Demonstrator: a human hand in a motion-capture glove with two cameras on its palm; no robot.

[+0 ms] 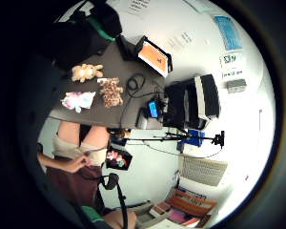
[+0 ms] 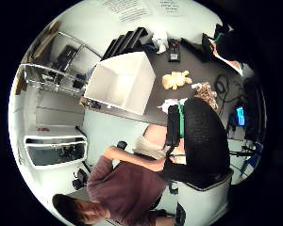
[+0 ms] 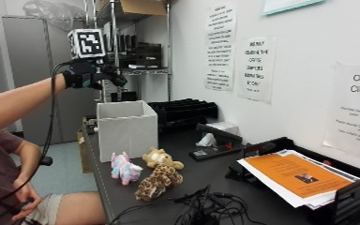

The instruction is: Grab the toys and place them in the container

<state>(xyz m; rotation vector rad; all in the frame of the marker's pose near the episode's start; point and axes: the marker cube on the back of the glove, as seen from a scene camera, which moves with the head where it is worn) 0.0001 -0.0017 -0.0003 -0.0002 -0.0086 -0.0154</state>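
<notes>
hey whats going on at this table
A person seated at the dark table has their gloved right hand raised in the air above the white container, holding nothing that can be seen. Three soft toys lie together on the table in front of the container: a pink and blue plush, a tan bear and a spotted plush. None is in the container yet.

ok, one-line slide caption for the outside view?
Black-gloved right hand raised above white box; three plush toys sit on the dark table.
</notes>
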